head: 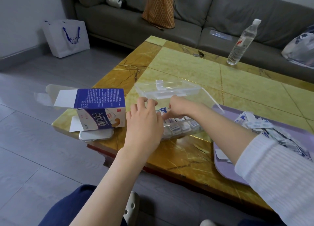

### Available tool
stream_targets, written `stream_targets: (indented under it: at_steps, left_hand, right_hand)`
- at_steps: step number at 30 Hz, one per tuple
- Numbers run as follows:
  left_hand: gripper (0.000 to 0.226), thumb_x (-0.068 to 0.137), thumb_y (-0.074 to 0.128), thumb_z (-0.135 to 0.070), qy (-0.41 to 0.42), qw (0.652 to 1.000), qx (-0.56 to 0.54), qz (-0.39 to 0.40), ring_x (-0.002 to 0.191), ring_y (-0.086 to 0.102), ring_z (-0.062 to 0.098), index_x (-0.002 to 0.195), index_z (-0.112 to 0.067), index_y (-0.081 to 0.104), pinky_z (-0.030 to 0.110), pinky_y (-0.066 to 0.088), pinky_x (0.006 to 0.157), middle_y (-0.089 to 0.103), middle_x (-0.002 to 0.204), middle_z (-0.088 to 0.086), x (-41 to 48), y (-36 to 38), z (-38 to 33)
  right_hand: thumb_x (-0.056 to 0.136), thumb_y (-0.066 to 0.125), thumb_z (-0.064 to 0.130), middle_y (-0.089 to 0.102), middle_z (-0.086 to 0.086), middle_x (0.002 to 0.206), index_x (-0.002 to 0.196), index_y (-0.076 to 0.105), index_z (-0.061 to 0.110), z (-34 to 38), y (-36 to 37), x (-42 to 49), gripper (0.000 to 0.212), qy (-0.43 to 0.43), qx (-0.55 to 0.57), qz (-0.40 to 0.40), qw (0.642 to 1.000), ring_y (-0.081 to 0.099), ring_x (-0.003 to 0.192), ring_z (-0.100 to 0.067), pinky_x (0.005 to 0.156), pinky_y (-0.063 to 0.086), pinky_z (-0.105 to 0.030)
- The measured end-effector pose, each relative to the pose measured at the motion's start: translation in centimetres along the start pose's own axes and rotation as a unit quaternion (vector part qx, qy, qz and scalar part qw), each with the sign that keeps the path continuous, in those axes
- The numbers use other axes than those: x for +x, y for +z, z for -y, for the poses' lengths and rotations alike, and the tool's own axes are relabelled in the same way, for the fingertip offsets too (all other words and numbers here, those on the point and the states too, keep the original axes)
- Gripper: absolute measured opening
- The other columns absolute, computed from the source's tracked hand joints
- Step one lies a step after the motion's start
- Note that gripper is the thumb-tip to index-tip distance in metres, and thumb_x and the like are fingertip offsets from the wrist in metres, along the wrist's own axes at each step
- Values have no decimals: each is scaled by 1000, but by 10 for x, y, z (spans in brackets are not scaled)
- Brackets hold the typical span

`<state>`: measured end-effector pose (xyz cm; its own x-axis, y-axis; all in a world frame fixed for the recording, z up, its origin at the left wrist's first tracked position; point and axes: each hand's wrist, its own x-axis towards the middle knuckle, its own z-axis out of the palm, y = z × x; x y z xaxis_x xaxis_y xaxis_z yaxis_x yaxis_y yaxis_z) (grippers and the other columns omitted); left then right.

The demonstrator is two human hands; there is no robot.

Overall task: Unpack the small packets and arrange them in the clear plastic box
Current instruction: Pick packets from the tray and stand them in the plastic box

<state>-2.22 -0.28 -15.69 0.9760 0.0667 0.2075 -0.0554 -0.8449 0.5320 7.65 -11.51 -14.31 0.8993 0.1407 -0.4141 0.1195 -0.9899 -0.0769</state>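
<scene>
Head view: the clear plastic box (169,90) stands lid-up on the yellow table (186,69), toward its near-left corner, with a row of small packets (180,127) inside. The left hand (144,122) hovers over the box's left end, fingers loosely spread. The right hand (180,107) bends its fingertips onto the row (pinching or merely touching, I cannot tell). Loose packets (265,125) heap on the purple tray (226,166) at right.

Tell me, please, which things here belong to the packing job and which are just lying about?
Job: clear plastic box, small blue-and-white packets, lilac plastic tray, blue cardboard carton.
Lying about: clear plastic water bottle, silver phone, orange tote bag, white paper shopping bag.
</scene>
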Motion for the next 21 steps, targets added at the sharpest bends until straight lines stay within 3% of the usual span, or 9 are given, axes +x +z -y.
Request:
stream_targets:
  at_steps: [9,16,19,21]
  left_hand:
    - [35,98,39,-28,0,1000,-7,0,122,32,18,132,-21,38,31,29,98,33,136,0,1,-1,1]
    - [35,98,39,-28,2,1000,-6,1,122,32,18,133,-21,38,31,29,98,33,136,0,0,-1,0]
    - [35,98,39,-28,-2,1000,-1,1,122,32,19,132,-22,37,32,29,99,34,136,1,0,-1,0]
    - [34,98,38,-28,-4,1000,13,-4,123,32,20,132,-21,37,33,28,99,34,135,2,0,-1,-3]
  right_hand:
    - [81,65,31,43,-2,57,54,44,10,8,6,5,41,15,-37,-4,999,40,48,-17,51,34,-27]
    - [81,67,34,41,-1,56,62,37,11,1,8,7,43,12,5,-26,1000,40,51,-20,50,31,-28]
    - [86,63,36,62,-4,81,87,56,7,-2,4,-3,30,-16,39,-68,997,59,77,-24,70,49,-33]
    - [89,58,32,63,-3,98,99,56,11,-4,1,-19,23,-47,80,-132,987,60,90,-22,82,50,-37]
